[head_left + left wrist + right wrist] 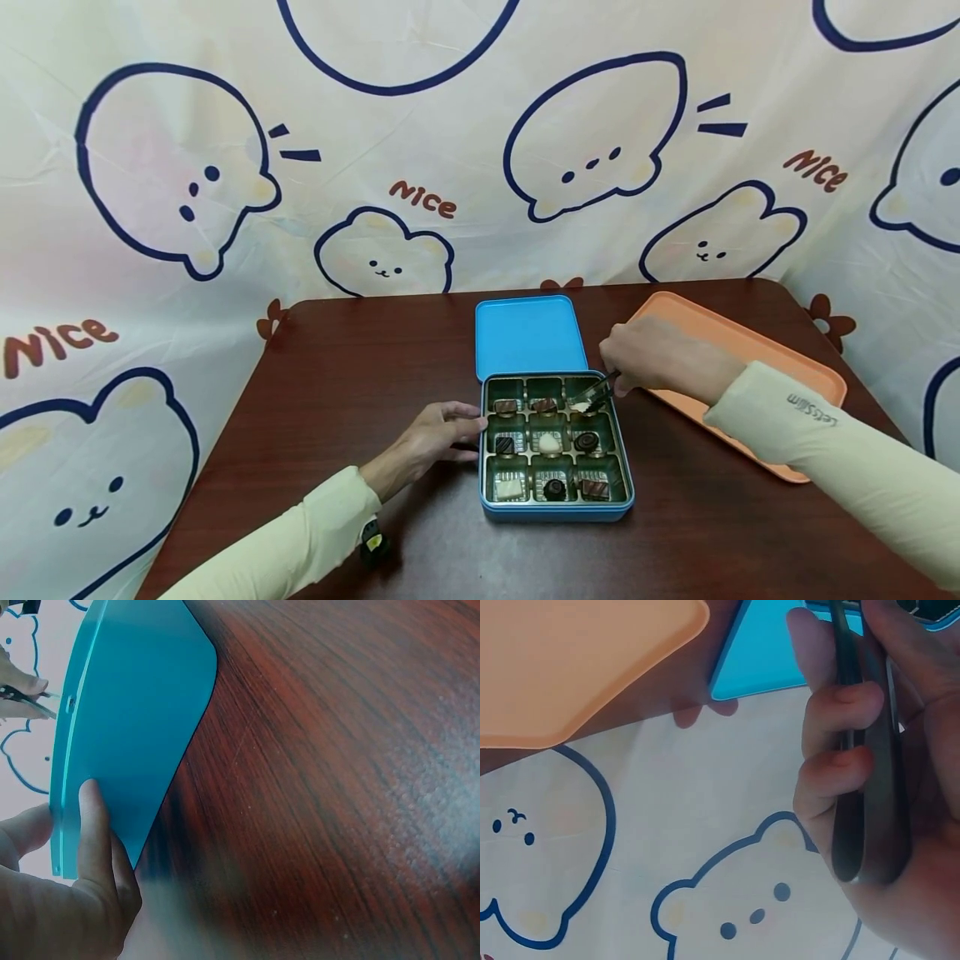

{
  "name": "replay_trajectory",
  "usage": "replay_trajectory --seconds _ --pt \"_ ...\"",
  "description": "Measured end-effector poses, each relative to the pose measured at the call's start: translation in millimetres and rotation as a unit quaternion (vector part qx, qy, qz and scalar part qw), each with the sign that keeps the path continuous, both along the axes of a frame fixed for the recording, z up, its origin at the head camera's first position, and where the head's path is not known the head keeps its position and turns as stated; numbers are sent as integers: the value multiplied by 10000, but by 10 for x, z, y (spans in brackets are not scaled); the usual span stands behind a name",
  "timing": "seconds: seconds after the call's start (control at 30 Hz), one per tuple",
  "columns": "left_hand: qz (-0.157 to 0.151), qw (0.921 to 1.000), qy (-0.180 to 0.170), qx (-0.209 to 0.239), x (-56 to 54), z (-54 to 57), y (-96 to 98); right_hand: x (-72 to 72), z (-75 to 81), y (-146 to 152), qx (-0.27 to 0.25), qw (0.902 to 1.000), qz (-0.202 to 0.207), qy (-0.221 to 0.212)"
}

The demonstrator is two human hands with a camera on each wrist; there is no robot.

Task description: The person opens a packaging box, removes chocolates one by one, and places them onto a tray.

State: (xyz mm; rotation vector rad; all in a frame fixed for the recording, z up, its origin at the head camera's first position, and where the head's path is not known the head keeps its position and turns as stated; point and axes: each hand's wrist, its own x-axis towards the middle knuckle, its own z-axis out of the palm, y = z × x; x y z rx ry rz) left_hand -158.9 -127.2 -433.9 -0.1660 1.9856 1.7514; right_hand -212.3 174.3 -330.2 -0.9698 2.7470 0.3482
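Observation:
My right hand (651,354) grips a pair of metal tongs (877,817), fingers wrapped round the arms. The tongs' tips reach into the back right compartment of a blue tin box (557,515), at a pale chocolate (581,407). Dark and white chocolates sit one each in the box's other compartments, such as a white one (550,443) in the centre. My left hand (431,442) rests against the box's left side. In the left wrist view, its fairly straight fingers press the blue outer wall (142,712), with the thumb at the rim.
Behind the box lies the blue lid (528,337), its edge against the box. An orange tray (806,371) lies at the right, partly under my right forearm in the head view. The dark wooden table (337,375) ends at a printed cloth backdrop (480,150).

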Motion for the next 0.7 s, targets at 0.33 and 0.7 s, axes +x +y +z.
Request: replay_trajectory --seconds 0.33,0.7 --pt "-8 10000 -11 57 8 -9 -3 39 -40 -62 257 9989 163 358" --pt "8 9999 63 96 9 -16 -7 42 -39 -31 88 9981 421 452"
